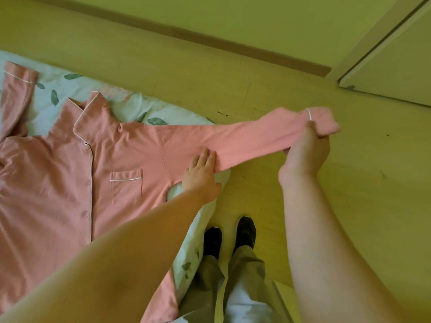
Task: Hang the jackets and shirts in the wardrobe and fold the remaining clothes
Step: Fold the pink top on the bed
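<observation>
A pink button-up pyjama shirt [70,173] with white piping, a collar and a chest pocket lies face up on the bed. Its one sleeve [251,138] is stretched out to the right, off the bed and over the floor. My right hand [307,150] grips that sleeve at the cuff and holds it in the air. My left hand [200,173] lies flat with straight fingers on the sleeve near the armpit, pressing it down at the bed's edge. The other sleeve [16,94] lies bent at the far left.
The bed cover [77,89] is pale with green leaf prints and ends near my feet. My dark shoes [245,231] stand on the wooden floor [349,206]. A light wardrobe door [391,59] is at the upper right, a skirting board along the wall.
</observation>
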`<control>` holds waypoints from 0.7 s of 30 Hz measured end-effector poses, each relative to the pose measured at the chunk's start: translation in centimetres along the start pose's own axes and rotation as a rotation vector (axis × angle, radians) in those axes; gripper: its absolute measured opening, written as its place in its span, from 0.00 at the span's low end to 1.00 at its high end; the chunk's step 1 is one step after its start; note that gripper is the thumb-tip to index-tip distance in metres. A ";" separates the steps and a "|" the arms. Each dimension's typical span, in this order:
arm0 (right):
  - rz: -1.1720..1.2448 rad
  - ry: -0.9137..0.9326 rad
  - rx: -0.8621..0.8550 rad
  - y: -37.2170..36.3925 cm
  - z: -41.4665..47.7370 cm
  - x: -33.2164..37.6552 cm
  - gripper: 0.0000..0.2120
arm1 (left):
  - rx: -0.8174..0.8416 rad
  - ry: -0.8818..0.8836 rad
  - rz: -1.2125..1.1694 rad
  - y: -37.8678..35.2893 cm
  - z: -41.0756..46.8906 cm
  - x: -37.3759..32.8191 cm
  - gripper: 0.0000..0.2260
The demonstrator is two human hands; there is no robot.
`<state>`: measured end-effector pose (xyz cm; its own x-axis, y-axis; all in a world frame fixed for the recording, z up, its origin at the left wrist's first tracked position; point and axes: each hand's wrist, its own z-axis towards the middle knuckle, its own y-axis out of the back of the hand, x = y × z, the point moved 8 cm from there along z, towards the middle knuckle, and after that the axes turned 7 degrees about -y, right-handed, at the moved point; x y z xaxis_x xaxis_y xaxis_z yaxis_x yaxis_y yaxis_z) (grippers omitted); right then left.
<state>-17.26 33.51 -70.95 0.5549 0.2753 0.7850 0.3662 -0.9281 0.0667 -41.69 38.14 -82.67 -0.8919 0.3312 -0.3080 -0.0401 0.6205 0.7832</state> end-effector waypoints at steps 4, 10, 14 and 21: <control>-0.120 0.268 0.092 -2.6 -8.0 1.1 0.09 | 0.015 0.161 -0.656 2.6 -0.1 1.7 0.32; -0.405 0.464 0.481 -9.9 -18.8 -5.6 0.19 | -0.091 0.211 -1.570 11.8 -4.8 6.6 0.12; -0.707 0.580 0.637 -14.9 -24.7 -10.9 0.18 | 0.039 0.107 -1.551 16.6 -9.3 10.8 0.29; -1.146 0.715 1.164 -21.8 -33.3 -21.4 0.28 | -0.282 0.436 -1.162 17.6 -15.1 23.7 0.08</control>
<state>-62.01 39.53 -68.71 -0.6171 0.1475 0.7729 0.7621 0.3568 0.5403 -70.33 46.21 -68.00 -0.3390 -0.5976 -0.7267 -0.9406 0.1974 0.2764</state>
